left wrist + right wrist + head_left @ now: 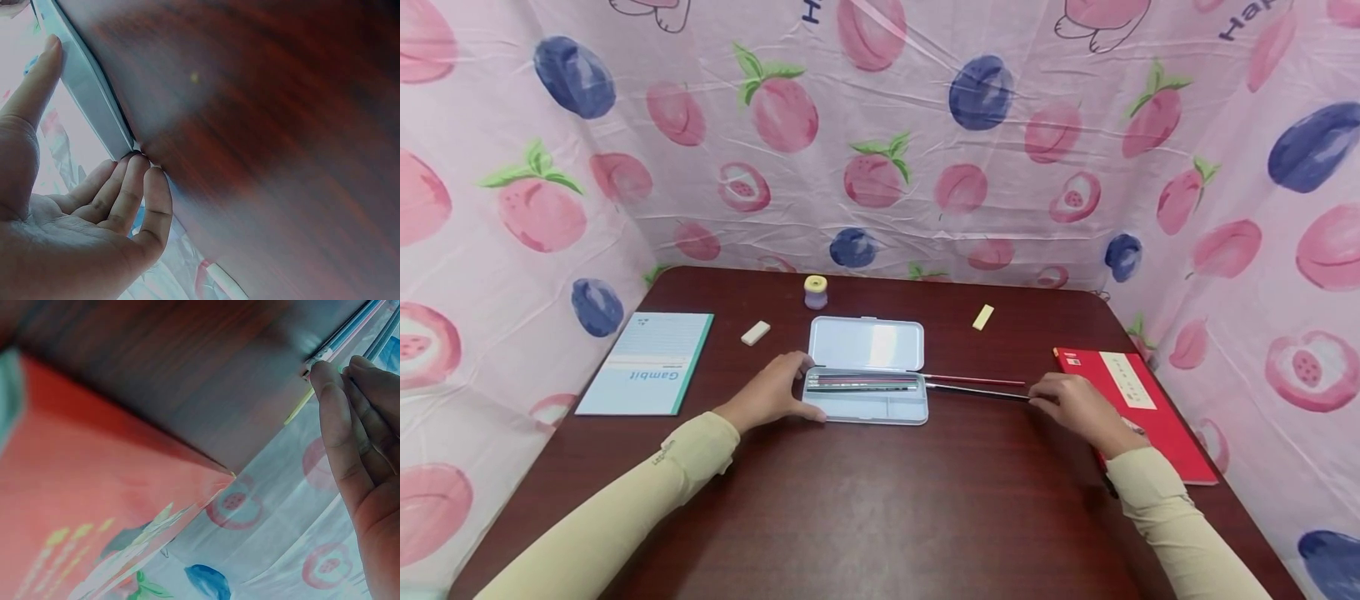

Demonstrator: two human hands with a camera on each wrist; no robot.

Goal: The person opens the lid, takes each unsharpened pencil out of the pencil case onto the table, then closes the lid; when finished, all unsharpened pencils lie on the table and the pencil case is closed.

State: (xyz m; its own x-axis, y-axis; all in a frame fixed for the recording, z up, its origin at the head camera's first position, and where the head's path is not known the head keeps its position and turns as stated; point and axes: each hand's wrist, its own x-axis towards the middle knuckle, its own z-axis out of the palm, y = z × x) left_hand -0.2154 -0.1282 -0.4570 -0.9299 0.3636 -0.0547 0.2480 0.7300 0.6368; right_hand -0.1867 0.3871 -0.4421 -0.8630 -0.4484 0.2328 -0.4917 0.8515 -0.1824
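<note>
The pencil case (pixel 850 407) lies in the middle of the desk (pixel 880 517), its lid (pixel 850 343) folded back flat to the far side, which leaves the shallow tray exposed from above; the left hand (pixel 775 387) is spread wide across the left end of the case, thumb at the near side and bent fingers at the far corner, so that it grips the case between them; that span probably serves to keep so light a case from sliding or turning; several pencils (pixel 865 386) lie side by side along the far part of the tray, left to right, seemingly because only that way does their length fit.

The right hand (pixel 1078 408) is nearly closed, thumb and fingertips pinching the right end of a slim black rod (pixel 977 392), perhaps a brush; it holds only the tip, which seems to suit so thin a thing and leaves most of its length in sight; a red rod (pixel 977 380) lies just to the far side of it, both jutting right from the case; whether their left ends reach inside the tray I cannot tell.

Around them, apparently set aside to leave working room, lie a pale blue notebook (pixel 647 362) at left, a white eraser (pixel 756 332), a yellow-topped pot (pixel 816 293) and a yellow strip (pixel 983 317) on the far side; a red book (pixel 1172 433) lies at right, beneath or beside the right wrist.
</note>
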